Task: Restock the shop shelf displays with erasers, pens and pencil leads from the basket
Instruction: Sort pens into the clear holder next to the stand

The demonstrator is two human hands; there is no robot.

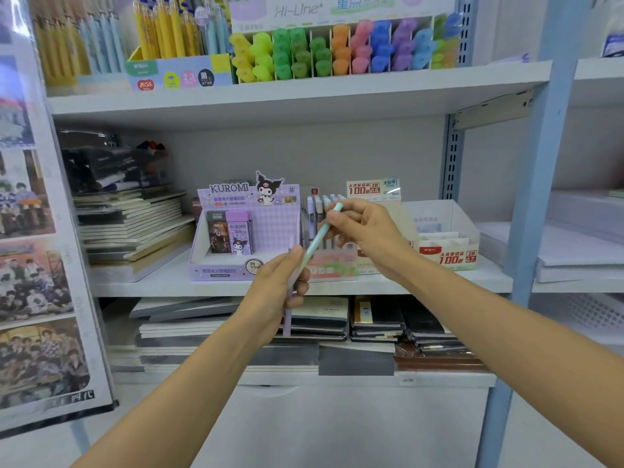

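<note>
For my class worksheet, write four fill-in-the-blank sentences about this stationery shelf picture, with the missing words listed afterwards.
1. The right hand pinches the mint pen at its ___ end.
2. The purple display box bears the name ___.
3. The highlighters stand on the shelf ___ that box.
4. Stacked notebooks lie to the box's ___.
Missing words: upper; KUROMI; above; left.

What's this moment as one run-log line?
stage: pen restock | left hand: grips mint pen low, plus lilac item | right hand: pinches pen top | pen display: behind hands, pen not yet in
</note>
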